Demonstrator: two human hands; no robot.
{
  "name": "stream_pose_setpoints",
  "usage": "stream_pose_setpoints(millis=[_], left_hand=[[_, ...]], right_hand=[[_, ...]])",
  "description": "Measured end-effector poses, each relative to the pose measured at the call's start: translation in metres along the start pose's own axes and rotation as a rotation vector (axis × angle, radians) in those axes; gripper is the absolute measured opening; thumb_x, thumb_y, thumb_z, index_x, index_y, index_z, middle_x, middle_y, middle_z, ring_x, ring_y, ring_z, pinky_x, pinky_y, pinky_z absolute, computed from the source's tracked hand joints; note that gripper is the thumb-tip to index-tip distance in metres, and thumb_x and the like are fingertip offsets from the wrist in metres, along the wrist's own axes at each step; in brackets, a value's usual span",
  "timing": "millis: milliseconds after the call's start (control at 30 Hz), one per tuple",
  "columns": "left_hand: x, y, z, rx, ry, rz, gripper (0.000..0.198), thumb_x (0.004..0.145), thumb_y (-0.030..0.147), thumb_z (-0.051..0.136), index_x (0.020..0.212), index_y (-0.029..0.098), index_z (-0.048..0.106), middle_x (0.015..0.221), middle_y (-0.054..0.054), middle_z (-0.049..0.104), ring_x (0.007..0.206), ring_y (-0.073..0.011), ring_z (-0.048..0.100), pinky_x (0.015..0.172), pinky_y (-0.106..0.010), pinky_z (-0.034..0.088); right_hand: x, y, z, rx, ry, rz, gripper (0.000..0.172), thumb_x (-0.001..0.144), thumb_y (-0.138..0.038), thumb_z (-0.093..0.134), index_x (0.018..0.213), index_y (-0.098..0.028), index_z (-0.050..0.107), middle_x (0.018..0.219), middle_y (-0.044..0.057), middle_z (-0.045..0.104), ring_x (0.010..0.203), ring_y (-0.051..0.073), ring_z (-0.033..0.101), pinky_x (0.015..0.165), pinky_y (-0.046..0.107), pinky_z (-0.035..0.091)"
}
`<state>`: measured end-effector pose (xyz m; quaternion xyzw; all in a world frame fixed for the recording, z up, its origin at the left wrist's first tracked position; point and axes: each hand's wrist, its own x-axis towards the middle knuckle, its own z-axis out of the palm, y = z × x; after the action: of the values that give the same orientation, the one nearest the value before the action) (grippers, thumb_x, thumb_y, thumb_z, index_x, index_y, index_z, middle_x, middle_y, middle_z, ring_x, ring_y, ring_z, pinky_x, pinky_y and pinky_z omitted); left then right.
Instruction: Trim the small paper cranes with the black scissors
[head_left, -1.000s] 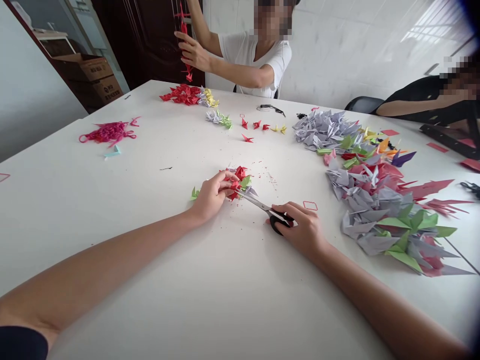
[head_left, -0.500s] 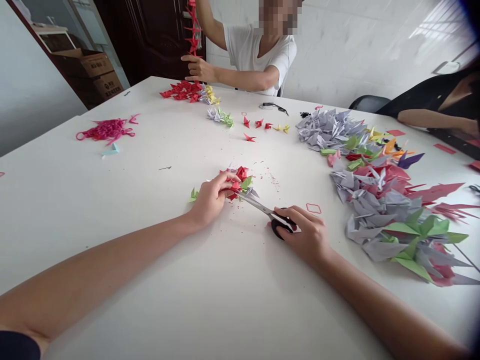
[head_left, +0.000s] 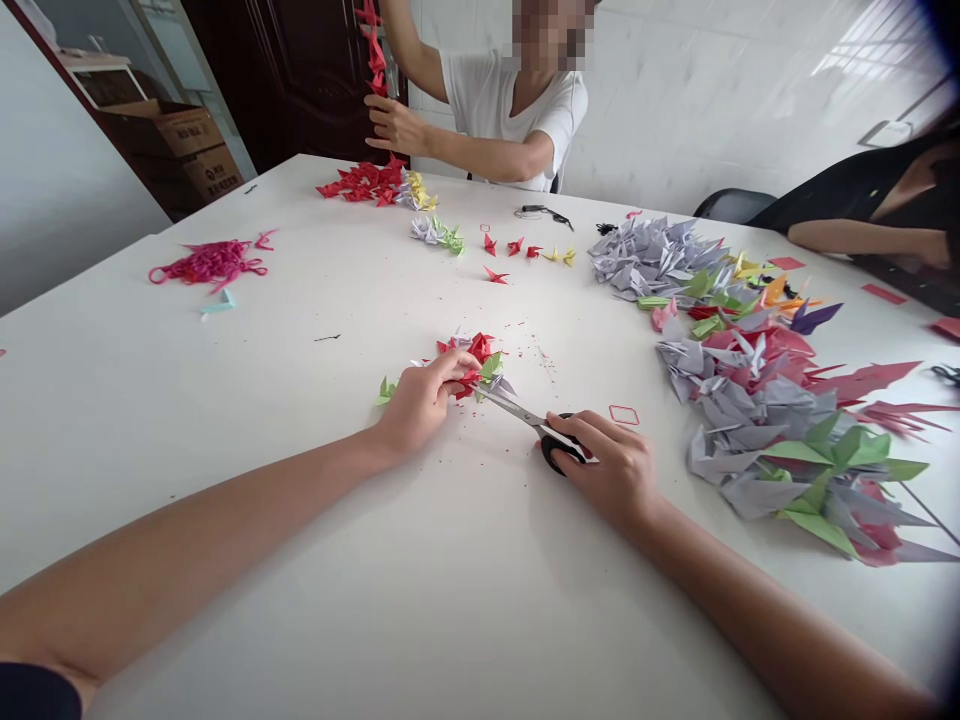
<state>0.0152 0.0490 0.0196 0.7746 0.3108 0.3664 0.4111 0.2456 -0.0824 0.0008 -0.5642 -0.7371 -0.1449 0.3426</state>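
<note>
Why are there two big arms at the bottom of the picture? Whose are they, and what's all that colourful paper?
A small camera worn on a person's head took this picture, looking down, so those arms are that person's own. The left hand holds a little bunch of paper cranes. The right hand holds scissors, and their blades reach into the bunch. The colourful paper is folded cranes, lying on a white table. The biggest heap is mostly grey. Tiny red paper bits are scattered nearby. Across the table, another person holds up a string of red cranes.
</note>
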Motion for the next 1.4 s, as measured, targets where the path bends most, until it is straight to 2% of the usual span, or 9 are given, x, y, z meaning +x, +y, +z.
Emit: stream_pose_setpoints(millis=[433,700,1100,1267,1400], left_hand=[[0.0004,-0.0047,-0.0003,0.000,0.002,-0.008,0.038,0.081,0.005,0.040,0.104,0.024,0.064,0.106,-0.002,0.075,0.111,-0.0188,0.070,0.097,-0.033,0.057],[0.0019,-0.0025,-0.0002,-0.100,0.010,-0.036,0.034,0.077,0.005,0.043,0.097,0.021,0.065,0.099,-0.004,0.074,0.103,-0.0197,0.072,0.090,-0.034,0.060],[0.0040,-0.0039,-0.0017,-0.175,0.001,-0.087,0.031,0.078,0.003,0.044,0.095,0.021,0.063,0.094,-0.003,0.076,0.089,-0.0175,0.075,0.088,-0.034,0.060],[0.0040,-0.0034,-0.0018,-0.155,0.002,-0.081,0.029,0.079,0.003,0.044,0.094,0.020,0.062,0.094,-0.004,0.076,0.097,-0.0193,0.074,0.088,-0.034,0.059],[0.0035,-0.0030,-0.0016,-0.161,0.015,-0.080,0.028,0.081,0.005,0.045,0.096,0.021,0.063,0.098,-0.005,0.075,0.101,-0.0195,0.073,0.088,-0.033,0.059]], right_hand=[[0.0018,-0.0009,-0.0010,0.033,-0.011,0.009,0.017,0.085,-0.015,0.062,0.097,-0.021,0.072,0.073,-0.001,0.070,0.050,0.008,0.051,0.051,0.023,0.039],[0.0025,-0.0022,-0.0011,0.126,-0.038,0.042,0.018,0.086,-0.015,0.060,0.096,-0.021,0.073,0.074,0.001,0.070,0.054,0.010,0.057,0.050,0.022,0.041],[0.0036,-0.0040,0.0000,0.239,-0.063,0.118,0.012,0.086,-0.018,0.064,0.093,-0.021,0.073,0.073,0.001,0.068,0.053,0.011,0.054,0.050,0.023,0.044],[0.0025,-0.0035,0.0010,0.236,-0.057,0.095,0.012,0.085,-0.019,0.066,0.094,-0.021,0.072,0.073,0.001,0.067,0.051,0.010,0.051,0.048,0.023,0.043],[0.0002,-0.0040,0.0030,0.215,-0.055,0.131,0.010,0.085,-0.022,0.066,0.094,-0.022,0.071,0.077,0.002,0.068,0.053,0.010,0.052,0.049,0.024,0.043]])
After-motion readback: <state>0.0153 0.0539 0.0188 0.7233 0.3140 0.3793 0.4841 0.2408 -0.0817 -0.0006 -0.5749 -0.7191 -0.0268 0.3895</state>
